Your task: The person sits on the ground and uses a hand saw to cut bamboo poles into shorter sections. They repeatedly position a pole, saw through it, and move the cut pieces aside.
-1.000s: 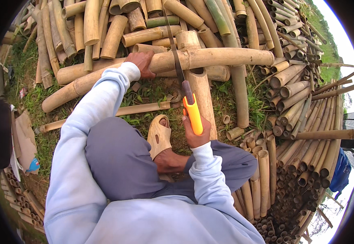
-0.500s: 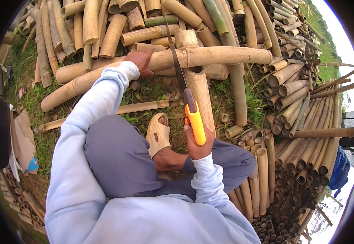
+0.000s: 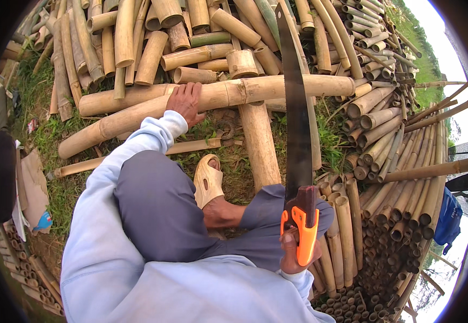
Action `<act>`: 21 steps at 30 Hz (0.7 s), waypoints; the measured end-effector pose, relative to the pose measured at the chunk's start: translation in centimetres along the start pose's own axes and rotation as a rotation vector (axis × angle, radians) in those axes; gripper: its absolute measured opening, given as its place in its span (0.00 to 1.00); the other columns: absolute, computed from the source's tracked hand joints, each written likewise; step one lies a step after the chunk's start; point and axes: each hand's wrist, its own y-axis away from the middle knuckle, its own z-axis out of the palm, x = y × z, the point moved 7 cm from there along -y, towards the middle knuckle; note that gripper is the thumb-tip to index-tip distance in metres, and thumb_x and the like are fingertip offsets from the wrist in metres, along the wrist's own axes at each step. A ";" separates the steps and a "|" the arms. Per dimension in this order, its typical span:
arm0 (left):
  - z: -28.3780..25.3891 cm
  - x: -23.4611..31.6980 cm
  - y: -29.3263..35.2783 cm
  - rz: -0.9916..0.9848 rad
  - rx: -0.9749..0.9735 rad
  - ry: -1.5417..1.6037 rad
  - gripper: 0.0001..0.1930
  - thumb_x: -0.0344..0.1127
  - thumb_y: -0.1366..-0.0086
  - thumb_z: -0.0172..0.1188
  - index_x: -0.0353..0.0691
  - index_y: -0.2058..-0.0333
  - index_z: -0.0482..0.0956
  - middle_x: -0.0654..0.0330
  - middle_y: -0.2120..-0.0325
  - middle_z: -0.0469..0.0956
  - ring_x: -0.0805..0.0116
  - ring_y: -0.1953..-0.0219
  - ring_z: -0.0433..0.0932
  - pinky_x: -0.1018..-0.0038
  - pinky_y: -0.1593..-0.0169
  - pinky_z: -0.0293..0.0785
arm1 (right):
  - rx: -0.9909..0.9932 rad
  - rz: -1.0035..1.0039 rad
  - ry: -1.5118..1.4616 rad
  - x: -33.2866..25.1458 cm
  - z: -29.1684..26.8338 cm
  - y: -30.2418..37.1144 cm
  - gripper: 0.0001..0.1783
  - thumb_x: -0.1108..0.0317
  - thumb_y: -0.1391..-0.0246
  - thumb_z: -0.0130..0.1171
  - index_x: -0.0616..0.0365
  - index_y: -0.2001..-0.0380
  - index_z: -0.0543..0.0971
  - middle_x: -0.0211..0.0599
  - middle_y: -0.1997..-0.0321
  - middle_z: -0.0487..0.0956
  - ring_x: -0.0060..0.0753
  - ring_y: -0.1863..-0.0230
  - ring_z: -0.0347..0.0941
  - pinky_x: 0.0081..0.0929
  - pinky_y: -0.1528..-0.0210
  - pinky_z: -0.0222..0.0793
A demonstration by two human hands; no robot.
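My right hand (image 3: 293, 252), low at the right above my bent knee, is closed round the orange handle of a hand saw (image 3: 297, 129). The saw's long dark blade points away from me and is lifted off the bamboo. Ahead of me lies a long bamboo pole (image 3: 227, 93), slanting from lower left to upper right. My left hand (image 3: 186, 103) grips it near its middle, fingers over the top. Beneath the pole, a thick bamboo post (image 3: 259, 142) slopes back toward me. The fingers of my right hand are partly hidden by the handle.
A heap of cut bamboo pieces (image 3: 150, 56) fills the far side. Stacked bamboo tubes (image 3: 374, 102) and long poles stand at the right. A split bamboo strip (image 3: 191, 146) lies on the grass, near my sandalled foot (image 3: 208, 183). A blue bag (image 3: 448, 223) is at the far right.
My right hand has drawn the saw off the pole, back toward me and to the right. My left hand stays on the pole, its fingers now showing over the top.
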 end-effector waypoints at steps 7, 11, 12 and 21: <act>-0.1 -2.0 -2.5 -0.023 -0.510 0.354 0.48 0.53 0.57 0.78 0.39 0.40 0.66 0.45 0.46 0.73 0.43 0.41 0.71 0.56 0.37 0.67 | -0.103 0.003 0.003 -0.1 1.5 -1.4 0.12 0.76 0.48 0.68 0.69 0.59 0.84 0.42 0.73 0.83 0.38 0.75 0.82 0.28 0.67 0.75; 2.4 -2.9 -3.1 -0.129 -0.744 0.374 0.49 0.52 0.60 0.77 0.36 0.40 0.68 0.43 0.51 0.79 0.42 0.46 0.77 0.56 0.40 0.72 | -0.130 0.054 -0.018 0.1 1.9 -1.3 0.15 0.75 0.47 0.68 0.70 0.56 0.84 0.44 0.71 0.84 0.38 0.74 0.82 0.27 0.66 0.75; 1.6 -2.4 -2.9 -0.082 -0.630 0.374 0.46 0.51 0.60 0.76 0.36 0.43 0.69 0.42 0.56 0.80 0.40 0.51 0.80 0.55 0.44 0.74 | -0.137 0.006 0.018 -0.3 1.9 -1.4 0.15 0.75 0.46 0.68 0.70 0.56 0.84 0.44 0.72 0.83 0.38 0.74 0.81 0.27 0.67 0.75; 1.5 -3.0 -3.7 -0.077 -0.307 0.099 0.33 0.46 0.56 0.74 0.42 0.53 0.71 0.48 0.57 0.80 0.45 0.51 0.80 0.56 0.45 0.75 | -0.152 0.065 -0.088 1.3 5.5 -4.4 0.14 0.78 0.44 0.66 0.70 0.55 0.82 0.43 0.71 0.82 0.35 0.74 0.80 0.25 0.67 0.73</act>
